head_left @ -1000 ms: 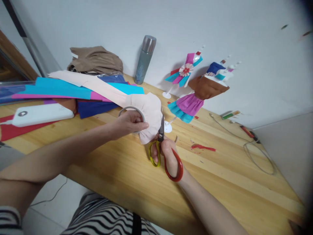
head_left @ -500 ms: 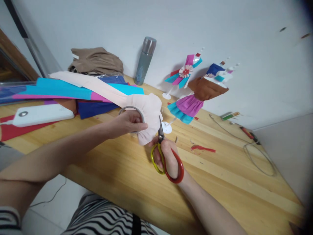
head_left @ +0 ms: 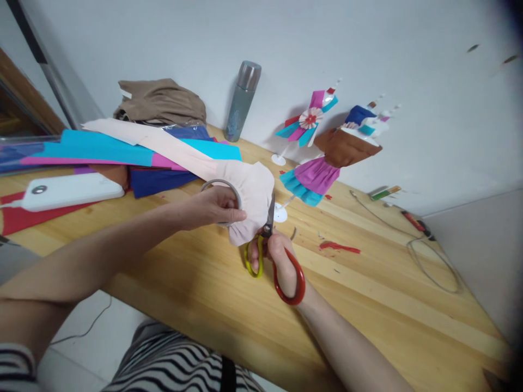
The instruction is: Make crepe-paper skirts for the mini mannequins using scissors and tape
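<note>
My left hand is closed, its thumb pressed against the fingers at the gathered edge of a pale pink crepe paper. A thin grey ring loops around those fingers; its kind I cannot make out. The paper fans out in a ruffle to the right, and its long strip runs back to the left over other sheets. In my right hand are scissors with one red and one yellow handle. Their blades point away from me along the ruffle's right edge, and the handles are spread apart.
Coloured paper sheets and a white power bank lie left. Behind stand a brown cloth bundle and a flask. Paper-dressed figures on white stands are at back right. Red scraps and a cable lie right.
The scissors' handles have spread wider, the yellow one moving left. The blades now lie against the paper's right edge, and the ruffle has shifted slightly. My left hand has barely moved.
</note>
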`<act>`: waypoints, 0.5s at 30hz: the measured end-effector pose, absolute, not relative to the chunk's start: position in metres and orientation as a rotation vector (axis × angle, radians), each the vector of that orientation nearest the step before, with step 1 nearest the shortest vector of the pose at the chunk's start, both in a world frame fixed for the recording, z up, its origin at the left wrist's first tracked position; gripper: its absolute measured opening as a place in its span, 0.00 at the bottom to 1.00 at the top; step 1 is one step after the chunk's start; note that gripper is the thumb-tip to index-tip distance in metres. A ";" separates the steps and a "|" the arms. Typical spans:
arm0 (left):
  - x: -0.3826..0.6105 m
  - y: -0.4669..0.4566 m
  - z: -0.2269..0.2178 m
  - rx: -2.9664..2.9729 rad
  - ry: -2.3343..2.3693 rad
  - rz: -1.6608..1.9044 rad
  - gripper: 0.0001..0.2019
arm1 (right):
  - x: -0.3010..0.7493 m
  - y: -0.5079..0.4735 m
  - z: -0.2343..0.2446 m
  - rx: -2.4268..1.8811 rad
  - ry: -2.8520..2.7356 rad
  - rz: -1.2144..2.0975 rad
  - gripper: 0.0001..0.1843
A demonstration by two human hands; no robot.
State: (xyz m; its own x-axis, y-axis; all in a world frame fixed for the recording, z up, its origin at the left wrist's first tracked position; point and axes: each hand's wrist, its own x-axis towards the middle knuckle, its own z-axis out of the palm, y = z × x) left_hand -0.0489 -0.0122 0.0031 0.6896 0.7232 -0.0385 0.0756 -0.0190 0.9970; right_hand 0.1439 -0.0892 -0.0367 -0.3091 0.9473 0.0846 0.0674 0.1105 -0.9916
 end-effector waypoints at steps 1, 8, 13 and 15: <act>-0.049 -0.012 0.004 1.540 0.698 0.584 0.11 | 0.144 -0.089 -0.035 -1.034 -1.552 1.313 0.28; -0.048 -0.012 0.003 1.575 0.727 0.643 0.09 | 0.145 -0.088 -0.038 -1.038 -1.567 1.305 0.30; -0.047 -0.011 0.003 1.580 0.730 0.656 0.09 | 0.147 -0.089 -0.044 -1.023 -1.551 1.319 0.27; -0.047 -0.012 0.004 1.597 0.744 0.647 0.08 | 0.147 -0.089 -0.044 -1.030 -1.550 1.322 0.27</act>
State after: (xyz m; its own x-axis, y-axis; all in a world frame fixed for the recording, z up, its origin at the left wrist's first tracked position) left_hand -0.0467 -0.0118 0.0035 0.6412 0.7674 0.0034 0.1102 -0.0965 0.9892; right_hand 0.1471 -0.0890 -0.0436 -0.3169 0.9449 0.0821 0.0681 0.1090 -0.9917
